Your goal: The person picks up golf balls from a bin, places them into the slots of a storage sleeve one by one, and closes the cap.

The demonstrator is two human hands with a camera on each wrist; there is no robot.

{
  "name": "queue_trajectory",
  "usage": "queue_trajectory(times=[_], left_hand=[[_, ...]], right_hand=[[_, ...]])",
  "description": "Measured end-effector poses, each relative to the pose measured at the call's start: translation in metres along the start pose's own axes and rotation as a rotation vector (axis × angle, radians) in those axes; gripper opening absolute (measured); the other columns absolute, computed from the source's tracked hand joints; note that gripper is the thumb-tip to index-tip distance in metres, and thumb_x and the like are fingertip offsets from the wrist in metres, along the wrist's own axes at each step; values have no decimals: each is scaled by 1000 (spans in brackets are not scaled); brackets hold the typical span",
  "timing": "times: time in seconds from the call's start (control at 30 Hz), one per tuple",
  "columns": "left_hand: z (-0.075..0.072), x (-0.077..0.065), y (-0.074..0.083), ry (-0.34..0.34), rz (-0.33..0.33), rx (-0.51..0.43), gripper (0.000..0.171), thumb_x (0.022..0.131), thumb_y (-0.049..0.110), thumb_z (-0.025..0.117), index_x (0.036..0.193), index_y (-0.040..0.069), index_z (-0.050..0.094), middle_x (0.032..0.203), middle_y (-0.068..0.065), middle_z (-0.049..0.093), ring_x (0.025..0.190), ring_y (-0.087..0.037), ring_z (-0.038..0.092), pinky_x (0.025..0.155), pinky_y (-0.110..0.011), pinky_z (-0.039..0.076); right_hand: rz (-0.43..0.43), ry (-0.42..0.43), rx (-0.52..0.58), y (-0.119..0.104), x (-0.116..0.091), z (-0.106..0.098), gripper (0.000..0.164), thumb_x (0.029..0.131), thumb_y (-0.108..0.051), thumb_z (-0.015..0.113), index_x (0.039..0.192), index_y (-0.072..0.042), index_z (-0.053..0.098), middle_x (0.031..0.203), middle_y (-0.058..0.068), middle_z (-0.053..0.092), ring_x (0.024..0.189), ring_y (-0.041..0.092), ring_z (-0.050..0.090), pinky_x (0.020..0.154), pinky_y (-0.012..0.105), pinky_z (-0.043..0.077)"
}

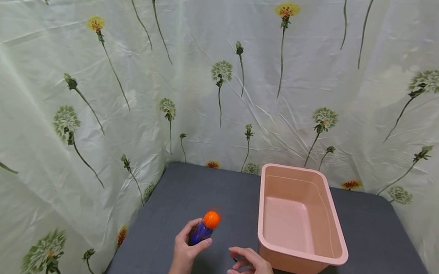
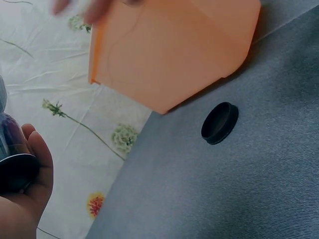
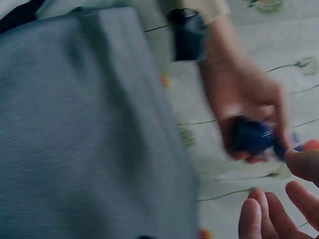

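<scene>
My left hand grips a blue bottle-shaped object with a round orange ball top, tilted over the table. A flat black round end of it shows in the left wrist view. To its right, my right hand hovers with bent, spread fingers, in front of the bin's near left corner. Between those fingers shows a small dark bit; I cannot tell whether the hand holds it. In the left wrist view a black round cap lies on the table.
A pink plastic bin stands on the right half of the dark grey table, with nothing visible inside. A flower-patterned curtain hangs behind the table and along its sides. A black device sits on the left wrist.
</scene>
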State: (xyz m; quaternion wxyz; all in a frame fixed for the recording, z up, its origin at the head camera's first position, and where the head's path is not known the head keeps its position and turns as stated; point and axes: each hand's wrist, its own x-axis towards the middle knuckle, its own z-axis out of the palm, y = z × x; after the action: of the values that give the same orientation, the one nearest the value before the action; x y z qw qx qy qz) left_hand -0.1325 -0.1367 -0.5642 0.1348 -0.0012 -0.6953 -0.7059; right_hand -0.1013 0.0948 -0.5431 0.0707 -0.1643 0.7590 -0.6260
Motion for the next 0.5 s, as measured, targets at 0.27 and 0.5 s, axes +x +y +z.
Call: queue_trajectory(times=[0.27, 0.5], left_hand=[[0, 0, -4, 10, -21, -39, 49, 78, 14, 85, 124, 16, 67, 118, -7, 67, 106, -30, 59, 90, -41, 48], [1, -1, -5, -2, -31, -42, 48, 79, 14, 84, 125, 13, 66, 118, -9, 66, 105, -29, 59, 89, -40, 47]], right_hand=[[64, 158, -19, 46, 3, 15, 46, 80, -15, 86, 123, -12, 70, 114, 14, 66, 76, 11, 65, 64, 27, 56], [152, 236, -141, 75, 10, 22, 51, 78, -13, 86, 126, -12, 69, 116, 10, 64, 73, 8, 64, 62, 24, 54]])
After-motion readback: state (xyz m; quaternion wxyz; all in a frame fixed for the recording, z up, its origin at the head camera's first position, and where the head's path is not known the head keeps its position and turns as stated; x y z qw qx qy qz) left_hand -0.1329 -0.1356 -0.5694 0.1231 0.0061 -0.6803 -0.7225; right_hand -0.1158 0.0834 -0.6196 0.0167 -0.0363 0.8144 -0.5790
